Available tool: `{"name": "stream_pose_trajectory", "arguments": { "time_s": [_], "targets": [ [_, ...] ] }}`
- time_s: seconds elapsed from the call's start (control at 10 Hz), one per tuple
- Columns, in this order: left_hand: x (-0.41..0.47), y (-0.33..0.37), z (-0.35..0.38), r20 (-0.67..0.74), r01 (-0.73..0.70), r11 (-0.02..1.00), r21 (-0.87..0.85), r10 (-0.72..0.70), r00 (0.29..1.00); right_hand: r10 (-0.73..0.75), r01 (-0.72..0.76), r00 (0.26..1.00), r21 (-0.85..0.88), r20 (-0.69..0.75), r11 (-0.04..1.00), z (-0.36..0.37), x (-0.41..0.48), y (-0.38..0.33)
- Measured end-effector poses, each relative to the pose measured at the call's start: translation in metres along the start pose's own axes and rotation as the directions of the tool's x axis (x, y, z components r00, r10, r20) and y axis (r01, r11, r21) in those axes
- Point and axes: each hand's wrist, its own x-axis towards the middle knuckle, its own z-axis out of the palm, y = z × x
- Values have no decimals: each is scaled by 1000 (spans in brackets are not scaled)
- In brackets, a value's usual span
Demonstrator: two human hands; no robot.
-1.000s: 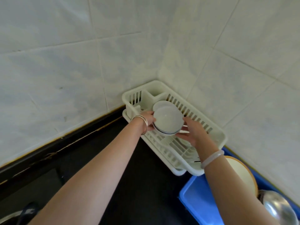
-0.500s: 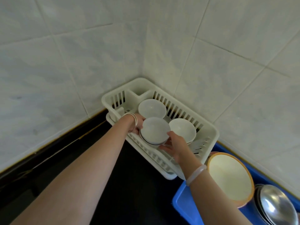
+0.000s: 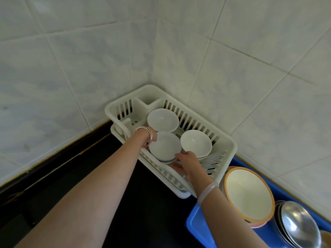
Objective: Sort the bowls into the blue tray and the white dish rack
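The white dish rack [image 3: 231,145] stands in the tiled corner and holds three white bowls. One white bowl [image 3: 162,119] sits at the back, another white bowl [image 3: 196,143] to the right. The near white bowl [image 3: 164,146] rests low in the rack, held from both sides: my left hand [image 3: 152,136] on its left rim, my right hand [image 3: 186,162] on its front right edge. The blue tray [image 3: 198,228] at lower right carries an orange-rimmed cream bowl [image 3: 249,193] and stacked steel bowls [image 3: 299,224].
Tiled walls close in behind and right of the rack. A black countertop [image 3: 100,185] stretches to the left and front of it. The blue tray touches the rack's right end.
The bowl in both hands has come down from above the rack into its front left part. The view has shifted, showing two other white bowls in the rack and more of the tray.
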Motion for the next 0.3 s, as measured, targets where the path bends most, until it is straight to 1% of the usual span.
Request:
{"name": "stream_pose_trajectory", "arguments": {
  "time_s": [0.1, 0.2, 0.3],
  "targets": [
    [-3, 0, 2, -79, -22, 996, -84, 16, 997, 16, -16, 1000, -6, 14, 1000, -3, -8, -4],
    [-5, -1, 5, -201, -70, 996, -47, 60, 978, 4, -2, 999, -62, 33, 998, -11, -18, -6],
    [-18, -2, 6, -297, -99, 995, -25, 87, 951, -102, 104, 994, -68, 35, 992, -25, -38, -17]
  ]
}}
